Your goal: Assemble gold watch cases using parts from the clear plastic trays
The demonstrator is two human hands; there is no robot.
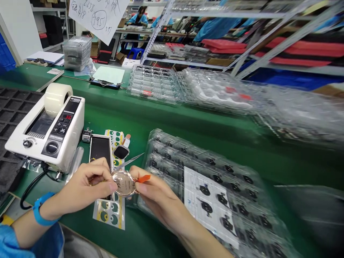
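Observation:
A round rose-gold watch case (124, 183) with a clear film on its face is held between both hands above the green bench. My left hand (86, 184) grips its left side with closed fingers. My right hand (152, 191) pinches the right side, where a small orange tab (143, 178) sticks out, and also holds metal tweezers (130, 161) pointing up and right. Under the hands lies a sticker sheet (109, 212) with round green and yellow labels. A dark rectangular panel (100, 147) and a small square black watch face (121, 152) lie just beyond.
A white tape dispenser (48, 129) with a tape roll (56, 96) stands at the left, its cable trailing to the bench edge. Clear blister trays of parts (215, 186) lie at the right, more stacks (188, 86) behind. Shelving and other people are far back.

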